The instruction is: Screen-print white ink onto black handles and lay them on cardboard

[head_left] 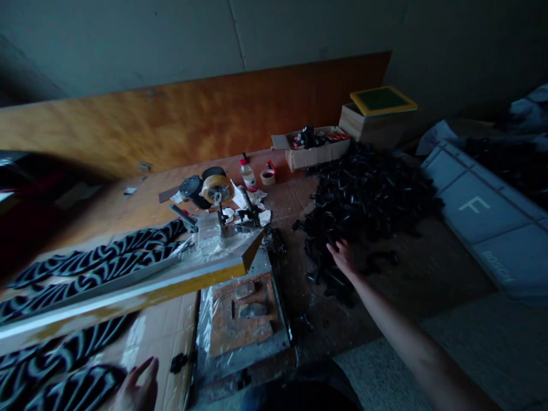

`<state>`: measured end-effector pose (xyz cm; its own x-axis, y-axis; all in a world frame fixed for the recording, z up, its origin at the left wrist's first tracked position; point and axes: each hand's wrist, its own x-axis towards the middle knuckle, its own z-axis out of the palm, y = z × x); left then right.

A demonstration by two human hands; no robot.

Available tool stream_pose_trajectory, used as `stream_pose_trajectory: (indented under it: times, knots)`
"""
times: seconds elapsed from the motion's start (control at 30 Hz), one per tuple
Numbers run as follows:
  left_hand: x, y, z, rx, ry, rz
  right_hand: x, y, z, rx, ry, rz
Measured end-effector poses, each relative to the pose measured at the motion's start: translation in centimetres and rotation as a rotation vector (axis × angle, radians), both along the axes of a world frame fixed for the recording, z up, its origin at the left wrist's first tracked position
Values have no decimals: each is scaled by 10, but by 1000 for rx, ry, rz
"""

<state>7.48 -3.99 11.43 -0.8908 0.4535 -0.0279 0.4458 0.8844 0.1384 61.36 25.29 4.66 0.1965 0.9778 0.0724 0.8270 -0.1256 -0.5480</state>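
Note:
My right hand (342,257) reaches to the near left edge of a large pile of black plastic parts (368,191). Its fingers are bent at a dark part, and the dim light hides whether they grip it. At the bottom left is my left hand (139,385), its thumb and fingers apart and nothing between them. It is beside rows of curved black parts (89,388) on cardboard. Between the hands, a metal plate carries a wooden fixture (244,314) with small blocks. A yellow-edged frame (192,279) slants above the left rows.
A grey crate (483,211) marked F stands at the right. Behind the pile are an open cardboard box (319,154) and a box under a green, yellow-rimmed frame (383,100). A bottle (248,176), tape rolls (217,189) and crumpled paper lie mid-table, before a wooden board (192,120).

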Motion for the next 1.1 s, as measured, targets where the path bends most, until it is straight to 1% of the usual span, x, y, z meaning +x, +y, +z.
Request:
stream_pose_trajectory:
  times: [0.07,0.13,0.2,0.27,0.37,0.47,0.53,0.6,0.67,0.7,0.73,0.8,0.9,1.0,1.07,1.1]
  knots:
    - [3,-1,-2,76,-71,3,-8,-3,12,-5,-92,149]
    - [4,-4,-6,161,-137,18,-11,-7,27,12,-165,243]
    - [3,-9,-10,209,-192,18,-12,-14,41,52,-212,282]
    - [2,-12,-11,207,-232,-4,-16,-22,55,97,-218,283]
    - [-3,-10,-9,248,-299,-40,-35,-39,72,162,-100,330]
    - [-9,-4,-7,358,-357,-78,-75,-67,86,196,120,451]
    - [-14,1,-8,424,-395,-108,-112,-92,95,169,241,514]
    - [-18,5,-10,488,-440,-144,-153,-116,103,121,297,592]
    - [-22,8,-11,552,-488,-182,-192,-135,107,80,267,713]
    - [-23,9,-12,577,-514,-193,-209,-141,106,67,216,773]
    - [-25,11,-12,598,-537,-197,-223,-144,105,57,140,823]
    - [-27,14,-11,630,-572,-204,-242,-144,99,47,-68,866]
    - [-32,19,-10,673,-594,-238,-250,-138,89,35,-367,877]
    - [-38,28,-6,712,-611,-255,-246,-136,88,23,-498,884]
    - [-39,38,3,753,-619,-269,-244,-138,92,15,-539,851]
    - [-38,44,12,785,-613,-286,-244,-139,96,23,-547,827]
